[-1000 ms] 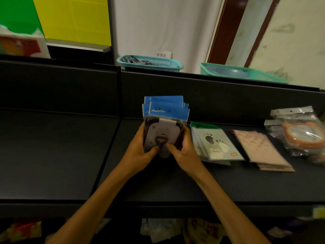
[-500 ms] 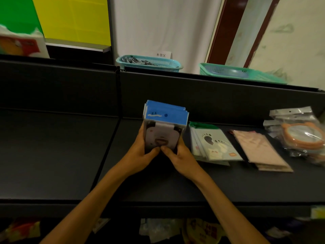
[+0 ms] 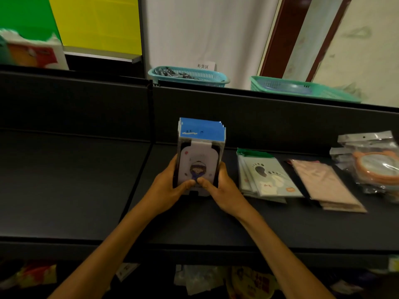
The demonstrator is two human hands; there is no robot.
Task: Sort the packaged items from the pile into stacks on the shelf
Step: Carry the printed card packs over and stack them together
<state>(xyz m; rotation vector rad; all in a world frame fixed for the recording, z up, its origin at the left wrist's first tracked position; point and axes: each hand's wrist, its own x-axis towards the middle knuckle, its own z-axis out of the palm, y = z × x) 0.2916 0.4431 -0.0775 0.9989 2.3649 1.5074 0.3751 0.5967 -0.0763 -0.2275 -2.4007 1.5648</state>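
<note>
Now the stack of blue-topped packets [image 3: 199, 154] stands squared on the shelf [image 3: 75, 190], its tops no longer fanned as a second ago; left hand [image 3: 170, 187] and right hand [image 3: 222, 188] grip its sides, thumbs on the front, beside the paw-print packets [image 3: 267, 175]

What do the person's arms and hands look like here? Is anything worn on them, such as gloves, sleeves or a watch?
Both are bare. The left hand and right hand have no gloves and no visible rings. The forearms show no sleeves, watch or bracelet as far as the bottom edge of the picture. Whatever is worn higher up is out of view.
</note>
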